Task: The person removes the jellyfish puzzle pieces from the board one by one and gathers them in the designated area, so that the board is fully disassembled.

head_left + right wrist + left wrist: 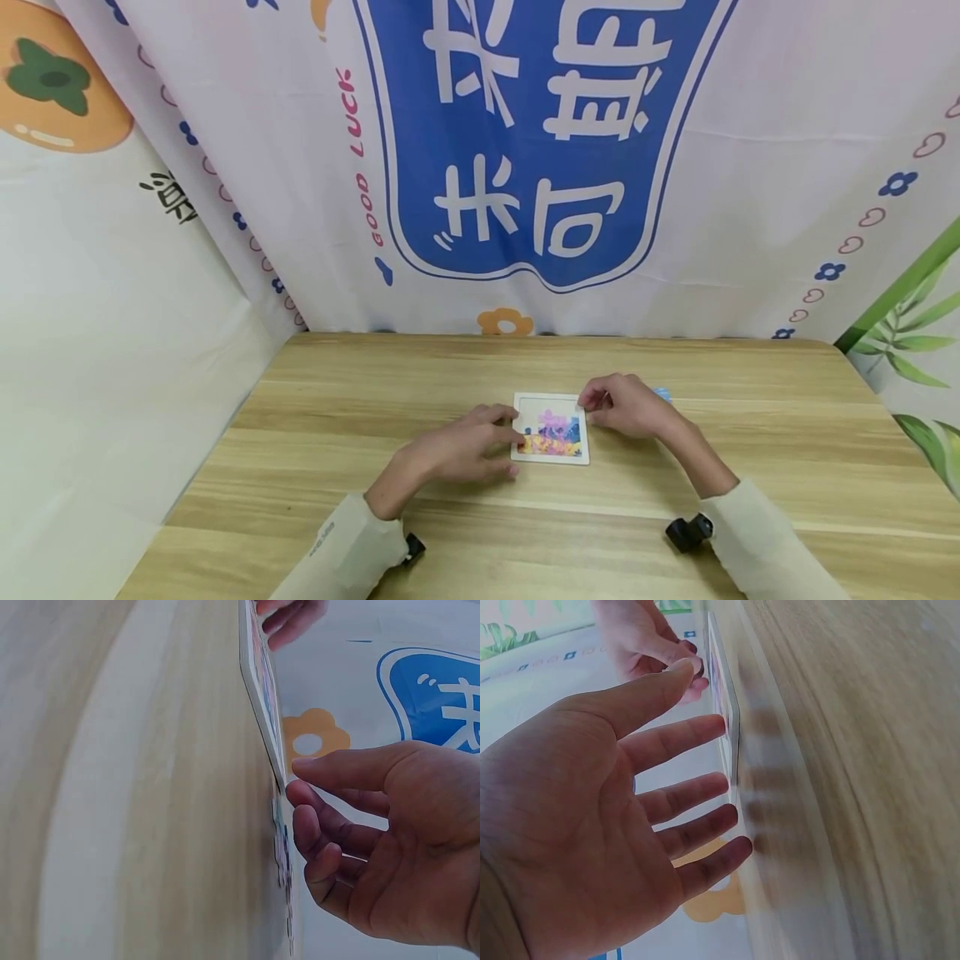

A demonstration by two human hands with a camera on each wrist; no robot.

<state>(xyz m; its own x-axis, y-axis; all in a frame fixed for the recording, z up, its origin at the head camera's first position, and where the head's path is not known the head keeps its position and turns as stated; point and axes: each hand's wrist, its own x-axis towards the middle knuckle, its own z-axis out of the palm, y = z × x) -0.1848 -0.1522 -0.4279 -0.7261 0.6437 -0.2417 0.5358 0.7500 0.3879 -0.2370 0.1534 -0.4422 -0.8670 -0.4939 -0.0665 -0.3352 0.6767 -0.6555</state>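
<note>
A small square jigsaw tray (pixel 551 459) with a white border lies flat on the table. Pink, blue and yellow puzzle pieces (pixel 558 447) fill its lower and right part, while its upper left shows bare cream backing. My left hand (pixel 467 448) is spread at the tray's left side, its fingertips overlapping that edge in the head view. At the upper right corner is my right hand (pixel 626 406), fingers bent and thumb near the index fingertip. No piece shows between them in the right wrist view. Loose puzzle pieces (pixel 282 851) lie beside the tray, mostly hidden under the right hand.
The wood-grain table (pixel 480 533) runs back to a printed curtain (pixel 330 283) hanging along its far edge. A bit of a blue loose piece (pixel 663 394) peeks out beyond the right wrist. Black wrist devices (pixel 688 533) sit by the sleeves.
</note>
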